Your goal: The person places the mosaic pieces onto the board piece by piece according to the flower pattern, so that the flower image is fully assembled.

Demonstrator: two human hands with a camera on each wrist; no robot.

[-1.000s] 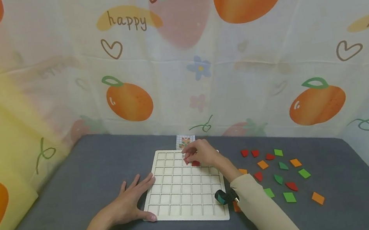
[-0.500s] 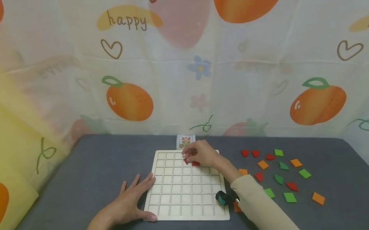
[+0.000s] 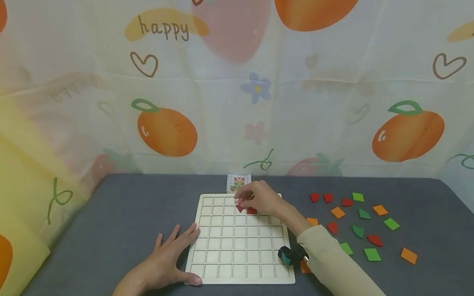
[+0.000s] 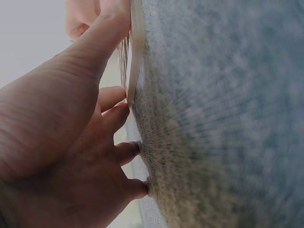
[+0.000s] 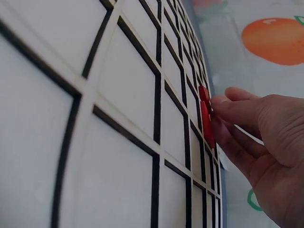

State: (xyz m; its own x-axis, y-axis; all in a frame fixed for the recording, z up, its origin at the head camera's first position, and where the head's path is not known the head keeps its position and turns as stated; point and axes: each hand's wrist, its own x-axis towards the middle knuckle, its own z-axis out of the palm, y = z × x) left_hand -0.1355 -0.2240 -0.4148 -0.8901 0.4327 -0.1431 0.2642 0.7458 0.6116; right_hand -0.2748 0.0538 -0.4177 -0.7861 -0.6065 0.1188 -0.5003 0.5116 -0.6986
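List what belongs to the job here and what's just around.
Job:
grid board, left hand on its edge
red piece at the right hand
second red piece
picture card, probably
loose tiles, probably

Just around:
fruit-print cloth
grey table
black wrist device

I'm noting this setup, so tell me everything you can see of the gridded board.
The gridded board is pale, roughly square and perhaps wooden, with square cells between dark-edged strips. It lies flat on the gray table, a picture card behind its far edge. The left hand touches its left edge, thumb at the near corner; toward the far edge, the right hand pinches a red piece beside another red piece on the board.
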